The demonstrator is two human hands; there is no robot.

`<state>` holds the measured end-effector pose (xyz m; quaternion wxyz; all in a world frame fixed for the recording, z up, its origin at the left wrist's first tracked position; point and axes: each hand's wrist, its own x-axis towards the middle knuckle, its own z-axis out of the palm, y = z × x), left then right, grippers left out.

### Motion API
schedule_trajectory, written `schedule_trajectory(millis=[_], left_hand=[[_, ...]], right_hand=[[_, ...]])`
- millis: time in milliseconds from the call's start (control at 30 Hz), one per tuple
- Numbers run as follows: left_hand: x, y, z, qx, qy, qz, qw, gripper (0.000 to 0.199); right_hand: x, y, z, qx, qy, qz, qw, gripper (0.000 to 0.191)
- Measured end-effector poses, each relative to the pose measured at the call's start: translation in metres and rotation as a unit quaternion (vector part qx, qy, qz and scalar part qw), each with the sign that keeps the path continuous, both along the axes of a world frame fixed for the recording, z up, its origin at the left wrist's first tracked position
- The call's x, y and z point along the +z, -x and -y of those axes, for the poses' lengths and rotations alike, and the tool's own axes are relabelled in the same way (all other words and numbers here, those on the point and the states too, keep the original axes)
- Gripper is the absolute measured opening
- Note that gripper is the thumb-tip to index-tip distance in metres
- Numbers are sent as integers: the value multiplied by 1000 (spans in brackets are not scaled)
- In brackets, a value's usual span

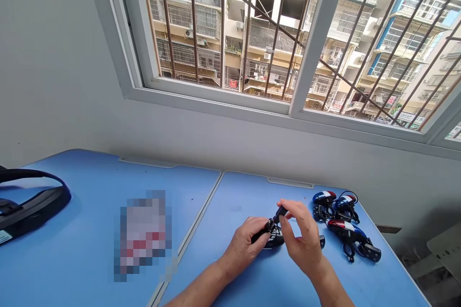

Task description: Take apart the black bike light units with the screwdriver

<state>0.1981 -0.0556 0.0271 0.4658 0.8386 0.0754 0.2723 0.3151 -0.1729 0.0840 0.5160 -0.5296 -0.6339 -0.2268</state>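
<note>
Near the middle of the blue table (252,192), my left hand (249,240) is closed around a black device (275,239) with pale stripes on its underside. My right hand (300,235) pinches a small black piece (281,212) between thumb and fingers, just above and touching the device area. A black end piece (321,241) shows beyond my right hand, close to its wrist. The fingers partly hide where the parts meet.
Several red, white and blue devices with black clamps and cables (347,228) lie at the table's right. A black strap-like object (39,206) is at the far left. A pixelated item (144,235) rests left of the table seam. Behind stands a barred window (230,98).
</note>
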Motion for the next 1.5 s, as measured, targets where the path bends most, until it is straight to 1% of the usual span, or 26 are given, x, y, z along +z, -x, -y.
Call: schedule_trajectory(millis=[100,333,400,600,667,767,833,1067,1133,1267,1367,1500], left_hand=[[-1,0,0,5,1,1,1000,22],[0,0,1,7,5,2,1000,22],[0,-1,0,7,4,4,1000,22],[-3,-1,-1,7,3,5,1000,24],[-2,-1,0,11,0,8,1000,23],[0,-1,0,14,-8,8,1000,23],[1,-1,1,12,-11,6,1000,23],[2,1,2,17,-9,-3,1000,22],[2,1,2,13,-6,-3,1000,23],[2,0,2,9,-2,4,1000,23],[3,1,2,8,-2,2,1000,23],[3,1,3,14,-4,-3,1000,22]], right_hand=[[0,1,0,8,2,-1,1000,45],[-5,0,-3,-28,-15,-1,999,34],[-5,-1,-3,-24,-13,-5,1000,34],[1,2,0,20,18,1,1000,43],[3,2,0,10,16,-2,1000,42],[3,2,-1,-26,-7,-3,1000,35],[2,1,-2,-34,-16,-4,999,33],[0,2,1,-10,12,-38,999,38],[0,3,1,-10,18,-27,999,37],[0,2,-1,-27,-6,2,1000,33],[1,2,-1,-41,-19,-5,999,30],[3,1,2,-22,-7,-19,1000,35]])
